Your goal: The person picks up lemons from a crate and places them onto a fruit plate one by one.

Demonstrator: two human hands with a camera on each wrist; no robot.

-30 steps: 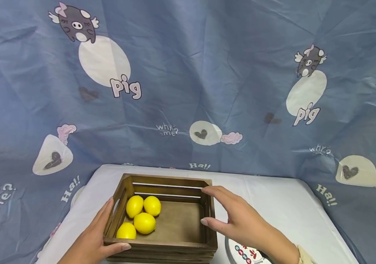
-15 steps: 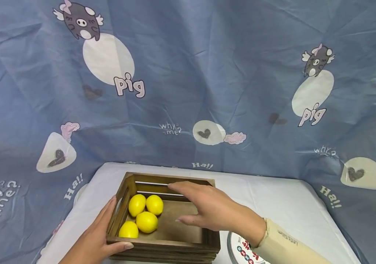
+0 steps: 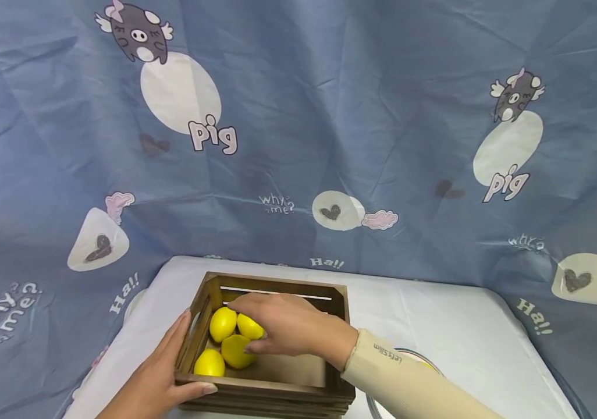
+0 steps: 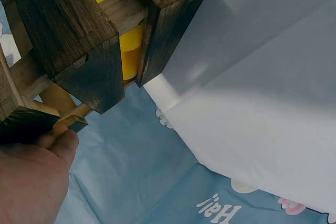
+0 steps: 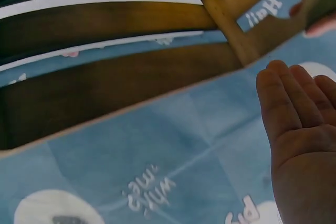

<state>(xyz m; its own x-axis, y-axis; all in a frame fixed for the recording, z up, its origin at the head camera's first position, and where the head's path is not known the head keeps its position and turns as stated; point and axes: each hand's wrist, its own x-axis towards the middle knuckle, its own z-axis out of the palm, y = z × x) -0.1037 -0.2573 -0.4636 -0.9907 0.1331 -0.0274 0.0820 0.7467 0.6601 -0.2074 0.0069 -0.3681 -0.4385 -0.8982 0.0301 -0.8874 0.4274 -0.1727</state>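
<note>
A brown slatted wooden crate stands on the white-covered table. Several yellow lemons lie grouped in its left half. My left hand holds the crate's near left corner, thumb over the front rim and fingers along the left side; the left wrist view shows this hand against the slats. Inside the crate's outline, my right hand hovers over the lemons, fingers extended, thumb apart, partly covering two of them. Whether it touches one is unclear. Its fingers look straight in the right wrist view.
A round object with a metallic rim lies right of the crate, mostly hidden beneath the right sleeve. Blue curtain with pig prints hangs behind and around the white tabletop.
My right hand has moved left from the crate's right side to above the lemons. The left hand stays at the corner. The whole scene has shifted slightly right in the head view.
</note>
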